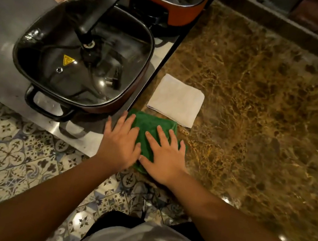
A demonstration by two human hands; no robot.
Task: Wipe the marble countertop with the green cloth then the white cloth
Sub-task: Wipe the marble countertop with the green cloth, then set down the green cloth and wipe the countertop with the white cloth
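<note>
While both hands, left hand (pixel 119 145) and right hand (pixel 163 155), press flat with fingers spread on the green cloth (pixel 148 126) at the counter's (pixel 261 108) six-o'clock edge, the first wipe seems underway, next likely sweeping toward two o'clock past the untouched white cloth (pixel 177 100).

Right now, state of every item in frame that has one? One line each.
green cloth: folded, flat on the marble countertop, both hands on it
white cloth: folded, untouched, beyond the green one
left hand: open, palm down
right hand: open, palm down
near pot: glass lid on
far pot: lid on, partly out of frame
</note>
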